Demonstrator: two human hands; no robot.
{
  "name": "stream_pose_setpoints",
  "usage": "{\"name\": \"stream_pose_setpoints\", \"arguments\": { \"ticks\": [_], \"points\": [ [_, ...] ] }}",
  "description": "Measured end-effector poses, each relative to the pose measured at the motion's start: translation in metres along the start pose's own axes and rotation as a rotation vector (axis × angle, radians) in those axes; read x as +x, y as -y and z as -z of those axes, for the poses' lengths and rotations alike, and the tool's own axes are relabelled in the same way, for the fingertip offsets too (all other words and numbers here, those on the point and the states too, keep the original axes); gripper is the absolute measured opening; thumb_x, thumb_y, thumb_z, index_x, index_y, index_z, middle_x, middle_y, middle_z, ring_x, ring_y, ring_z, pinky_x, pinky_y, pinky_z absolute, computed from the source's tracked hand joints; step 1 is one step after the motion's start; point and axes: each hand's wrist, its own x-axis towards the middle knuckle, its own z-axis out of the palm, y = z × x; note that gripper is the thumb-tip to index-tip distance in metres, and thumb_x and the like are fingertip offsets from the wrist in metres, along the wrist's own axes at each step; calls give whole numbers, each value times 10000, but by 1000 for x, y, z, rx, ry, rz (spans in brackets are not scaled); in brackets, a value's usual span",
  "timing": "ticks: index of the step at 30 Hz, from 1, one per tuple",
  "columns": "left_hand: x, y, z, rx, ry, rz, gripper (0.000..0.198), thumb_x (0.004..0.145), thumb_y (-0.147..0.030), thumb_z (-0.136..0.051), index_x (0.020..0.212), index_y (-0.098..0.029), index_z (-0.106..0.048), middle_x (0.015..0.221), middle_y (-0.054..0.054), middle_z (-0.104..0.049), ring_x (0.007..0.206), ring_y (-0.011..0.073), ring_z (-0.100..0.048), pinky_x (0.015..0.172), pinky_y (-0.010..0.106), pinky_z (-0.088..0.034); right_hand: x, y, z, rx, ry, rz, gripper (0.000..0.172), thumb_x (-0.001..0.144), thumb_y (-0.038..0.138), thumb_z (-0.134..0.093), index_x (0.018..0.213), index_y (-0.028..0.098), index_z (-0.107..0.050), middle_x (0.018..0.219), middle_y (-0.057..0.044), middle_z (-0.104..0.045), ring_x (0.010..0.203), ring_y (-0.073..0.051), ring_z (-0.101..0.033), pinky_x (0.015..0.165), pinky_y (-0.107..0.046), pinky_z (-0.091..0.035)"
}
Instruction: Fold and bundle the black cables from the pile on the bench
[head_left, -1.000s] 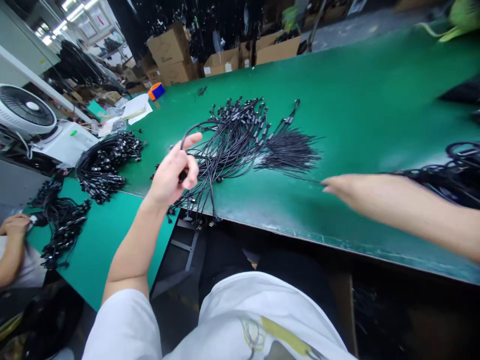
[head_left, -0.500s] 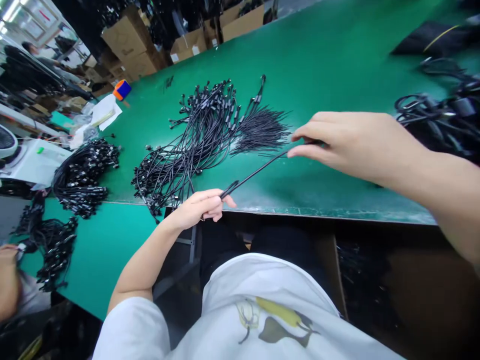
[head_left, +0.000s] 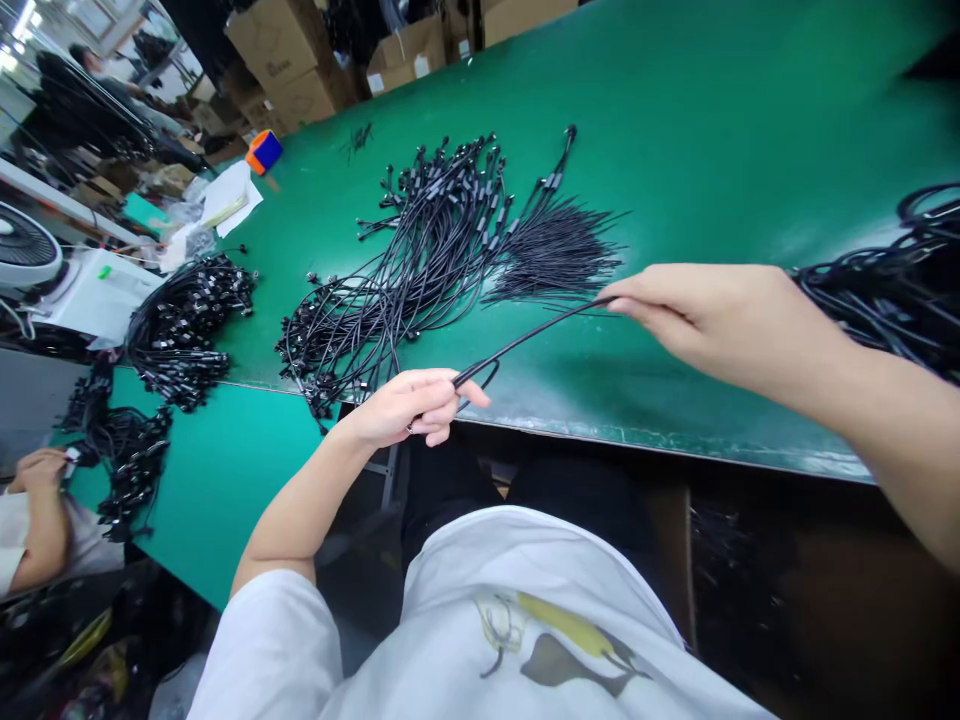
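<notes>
A thin black cable [head_left: 536, 331] is stretched between my two hands, over the front edge of the green table. My left hand [head_left: 420, 405] is closed on its lower end, where the cable bends into a small loop. Thumb and fingers of my right hand [head_left: 675, 310] pinch the upper end. Just behind lies a fan of thin black strands [head_left: 562, 250], apart from my right fingers. To its left spreads a big pile of black cables [head_left: 405, 260] with small connector ends.
Another cable bundle [head_left: 187, 320] lies at the left, near a fan [head_left: 26, 240] and a white box [head_left: 97, 290]. A co-worker's hand [head_left: 45, 468] is beside more cables [head_left: 131, 450]. Looped black cords [head_left: 885, 290] lie at right. Cardboard boxes [head_left: 281, 60] stand behind the table [head_left: 712, 130].
My right hand has closed into a tighter pinch on the cable's upper end. The loop by my left hand has widened. The whole view has shifted slightly.
</notes>
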Motion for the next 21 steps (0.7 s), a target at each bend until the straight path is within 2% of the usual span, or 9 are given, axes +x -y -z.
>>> {"name": "stream_pose_setpoints", "arguments": {
  "ticks": [2,4,6,8,10,12,16,18,21],
  "points": [
    [-3,-1,3,-27,-2,-60,306,900,-395,-628,953,-110,-727,446,-95,-306,369,30,-240,411,174,-401,-2,-6,-3,28,43,23,423,1010,415,-391,1044,149,-717,1009,-47,-752,906,-193,-711,749,-299,-511],
    [-7,-5,6,-106,-63,-182,282,902,-372,-620,935,-114,-728,409,-111,-250,336,27,-188,376,158,-378,-6,-9,-7,48,65,42,454,1013,451,-377,1049,150,-715,999,-45,-755,878,-182,-714,724,-292,-510],
    [-12,-13,7,-206,-180,-304,236,903,-324,-606,936,-123,-725,418,-120,-197,328,20,-120,341,129,-323,-12,-11,-11,44,35,30,489,1016,469,-358,1022,140,-720,961,-57,-758,843,-178,-716,697,-288,-505],
    [-17,-21,8,-276,-315,-362,219,921,-267,-557,982,-127,-713,451,-115,-189,331,21,-84,315,112,-261,-18,-13,-15,33,3,7,508,1022,458,-340,986,130,-726,915,-72,-759,819,-178,-716,684,-283,-499],
    [-21,-27,9,-307,-411,-366,247,947,-232,-494,1048,-127,-693,478,-108,-212,329,25,-84,300,116,-223,-24,-15,-17,30,5,-12,508,1025,447,-332,1010,127,-726,914,-87,-758,836,-182,-718,687,-281,-497],
    [-21,-28,10,-318,-450,-360,276,971,-228,-451,1099,-133,-677,487,-103,-242,325,30,-106,301,126,-221,-26,-15,-18,26,35,-43,509,1025,455,-324,1108,134,-711,960,-102,-756,886,-187,-717,708,-284,-496],
    [-17,-21,11,-301,-488,-331,280,1010,-274,-426,1090,-176,-675,460,-108,-250,331,39,-193,420,141,-383,-27,-10,-16,30,116,-188,524,1022,501,-304,1275,176,-629,1038,-117,-738,886,-174,-705,704,-282,-481],
    [-15,-17,12,-283,-502,-309,283,1021,-294,-423,1063,-185,-680,438,-112,-240,340,42,-223,506,164,-442,-29,-8,-13,5,72,-262,516,1015,520,-322,1229,170,-633,999,-124,-732,811,-158,-691,655,-275,-458],
    [-14,-13,15,-250,-483,-292,280,1013,-319,-449,1087,-188,-685,428,-103,-268,360,53,-232,479,164,-388,-38,-5,-6,-124,-22,-218,429,1020,460,-361,1121,160,-651,945,-118,-723,806,-146,-665,606,-267,-414]
  ]
}}
